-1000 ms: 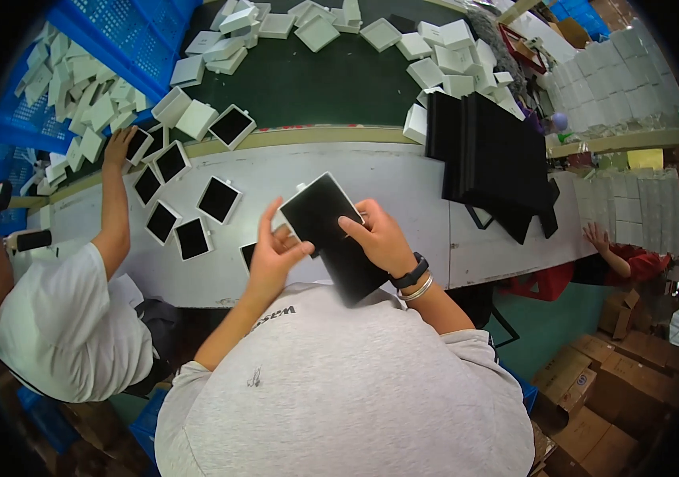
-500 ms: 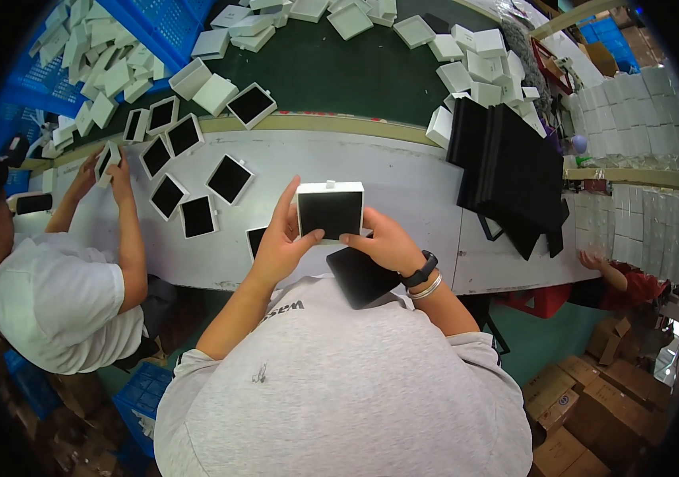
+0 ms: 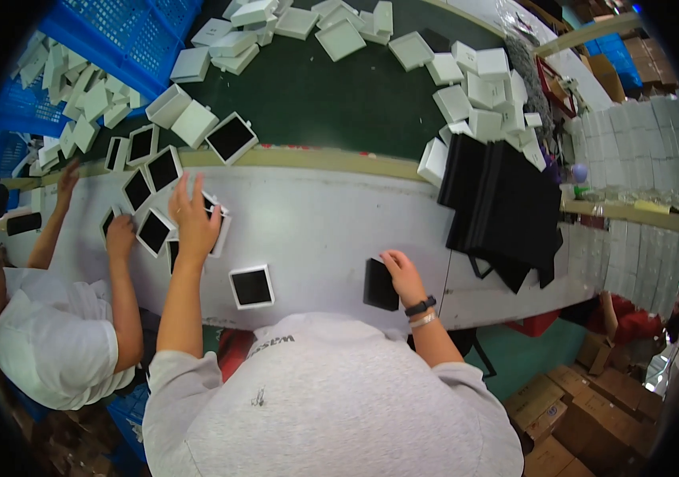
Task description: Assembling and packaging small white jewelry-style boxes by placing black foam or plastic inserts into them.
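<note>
My left hand [image 3: 195, 222] reaches out to the left with its fingers spread. Its thumb side is against a shallow white box with a black insert [image 3: 217, 230]; whether it touches the box firmly is hard to see. My right hand [image 3: 405, 276] holds the right edge of a small black rectangular pad [image 3: 380, 286] on the table. A white box with a black square insert [image 3: 251, 287] lies between my arms. More such boxes [image 3: 154, 231] lie beyond my left forearm, close to a co-worker's hand [image 3: 121, 231].
The pale table [image 3: 316, 230] has a raised ledge at its far side. White boxes [image 3: 339, 40] are scattered on the green surface behind. Large black sheets [image 3: 502, 207] are stacked at right. A blue crate [image 3: 129, 48] stands far left; wrapped white stacks [image 3: 642, 135] stand far right.
My hands have parted from the white box they held together. The left has swung left to the group of boxes; the right has come down onto the black pad. The view has shifted slightly.
</note>
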### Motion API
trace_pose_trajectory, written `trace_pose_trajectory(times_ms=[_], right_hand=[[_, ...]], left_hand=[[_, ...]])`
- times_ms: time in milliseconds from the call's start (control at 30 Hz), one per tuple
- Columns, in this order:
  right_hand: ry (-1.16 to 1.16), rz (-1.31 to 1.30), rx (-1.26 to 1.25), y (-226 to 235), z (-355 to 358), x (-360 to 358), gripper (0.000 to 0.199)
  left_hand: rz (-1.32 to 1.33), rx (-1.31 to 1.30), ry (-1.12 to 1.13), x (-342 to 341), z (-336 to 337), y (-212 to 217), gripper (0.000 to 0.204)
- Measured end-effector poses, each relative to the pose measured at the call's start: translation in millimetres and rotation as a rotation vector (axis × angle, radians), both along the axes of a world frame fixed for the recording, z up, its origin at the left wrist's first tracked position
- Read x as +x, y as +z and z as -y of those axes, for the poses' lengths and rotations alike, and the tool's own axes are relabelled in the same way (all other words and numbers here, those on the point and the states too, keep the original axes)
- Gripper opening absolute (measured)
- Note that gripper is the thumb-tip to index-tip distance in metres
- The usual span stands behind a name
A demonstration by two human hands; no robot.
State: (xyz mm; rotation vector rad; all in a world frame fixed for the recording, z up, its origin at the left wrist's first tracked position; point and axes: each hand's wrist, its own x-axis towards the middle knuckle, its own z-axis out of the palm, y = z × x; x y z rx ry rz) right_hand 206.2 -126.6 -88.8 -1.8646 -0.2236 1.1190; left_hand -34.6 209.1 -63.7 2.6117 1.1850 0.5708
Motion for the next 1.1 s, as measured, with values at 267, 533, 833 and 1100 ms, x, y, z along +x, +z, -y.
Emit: trace_pose_trajectory(times_ms=[267,533,833,1100], right_hand=[[0.45,-0.593,0.224,16.1,32.8,38.8,0.051],[0.129,-0.401,0.151,31.9,61.1,68.0,0.048],[-0.22,-0.132,0.501,58.1,-7.0,82.5,0.039],[-0.047,-0.318,0.34,19.4,20.5,10.0,0.035]], left_hand=[[0.288,-0.844,-0.337,309.9,-82.6,-32.4,0.057],[-0.193,-0.348,0.204,356.0,-124.8,-110.2,0.038],[0.482,-0.285,-0.067,264.0,-87.8,-74.5,0.016],[-0.099,0.079,-0.01,283.8,-113.2,-71.5,0.099]])
